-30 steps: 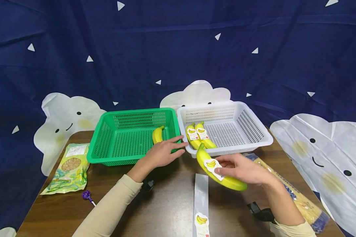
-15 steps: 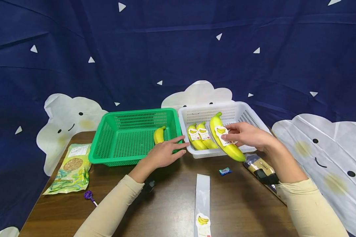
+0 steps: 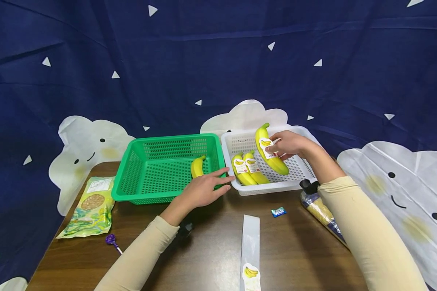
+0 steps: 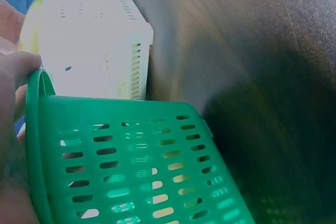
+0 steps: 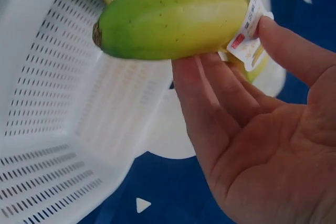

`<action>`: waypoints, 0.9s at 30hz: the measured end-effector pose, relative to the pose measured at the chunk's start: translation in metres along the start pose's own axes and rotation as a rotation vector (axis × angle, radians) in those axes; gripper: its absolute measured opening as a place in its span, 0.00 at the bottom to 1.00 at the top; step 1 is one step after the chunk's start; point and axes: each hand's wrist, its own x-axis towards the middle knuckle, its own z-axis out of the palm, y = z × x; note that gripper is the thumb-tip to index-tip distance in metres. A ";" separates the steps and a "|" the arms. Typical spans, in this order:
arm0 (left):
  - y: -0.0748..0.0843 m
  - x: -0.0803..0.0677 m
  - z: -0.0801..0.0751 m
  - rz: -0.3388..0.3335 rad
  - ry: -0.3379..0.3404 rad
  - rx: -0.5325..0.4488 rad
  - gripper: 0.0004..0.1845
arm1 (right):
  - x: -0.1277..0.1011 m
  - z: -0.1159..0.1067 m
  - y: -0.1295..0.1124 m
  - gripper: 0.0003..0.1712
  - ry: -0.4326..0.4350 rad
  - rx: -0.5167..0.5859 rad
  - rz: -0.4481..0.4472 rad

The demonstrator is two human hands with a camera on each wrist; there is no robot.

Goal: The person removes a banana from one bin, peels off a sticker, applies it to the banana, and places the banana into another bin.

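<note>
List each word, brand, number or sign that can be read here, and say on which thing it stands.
No text can be read.
Tag on the banana in the right hand: banana drawing, print too small.
Tags on the two bananas in the white basket: blurred.
Snack bag, sleeve, candy: too small.

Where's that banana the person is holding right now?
In the head view, the banana is pinched in the right hand, held above the white basket, just right of two labelled bananas lying inside it.
</note>
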 end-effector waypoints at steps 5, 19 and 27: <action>0.001 0.001 0.002 -0.007 0.011 0.007 0.22 | 0.023 0.002 0.001 0.35 -0.039 -0.028 0.060; -0.003 -0.004 0.001 -0.043 0.012 0.019 0.22 | 0.065 0.012 0.007 0.19 -0.060 -0.147 0.264; 0.001 -0.003 0.001 -0.032 -0.007 0.035 0.23 | 0.086 0.020 0.026 0.19 -0.078 -0.177 0.354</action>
